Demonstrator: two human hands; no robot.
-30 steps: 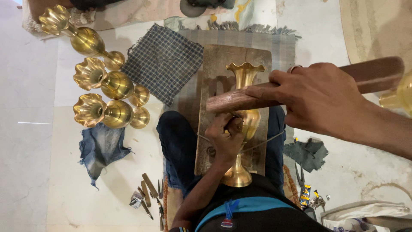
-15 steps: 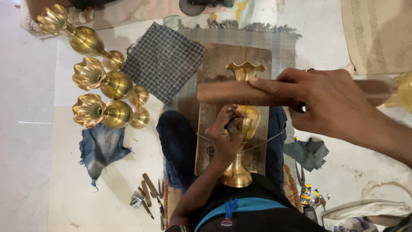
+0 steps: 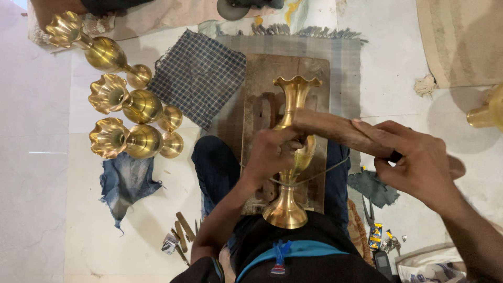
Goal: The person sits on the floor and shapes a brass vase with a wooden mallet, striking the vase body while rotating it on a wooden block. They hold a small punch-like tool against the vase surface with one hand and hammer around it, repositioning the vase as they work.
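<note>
A tall brass vase (image 3: 296,89) with a flared, scalloped mouth lies across my lap on a wooden board (image 3: 264,78), its round foot toward me. My left hand (image 3: 271,155) is curled on the vase's belly, fingers pinched together; anything small in them is hidden. My right hand (image 3: 416,163) grips a thick brown wooden stick (image 3: 327,127), whose far end rests on the vase just above my left hand. A thin wire crosses the vase's lower stem.
Three similar brass vases (image 3: 130,102) lie side by side on the white floor at left, next to a checked cloth (image 3: 199,76). A denim rag (image 3: 124,181) and small metal tools (image 3: 179,238) lie lower left. Another brass piece (image 3: 486,112) is at the right edge, with a grey rag (image 3: 375,187) and pliers below.
My right hand has swung the wooden stick down from above the vase's neck onto its body beside my left hand. The left hand has stayed on the vase.
</note>
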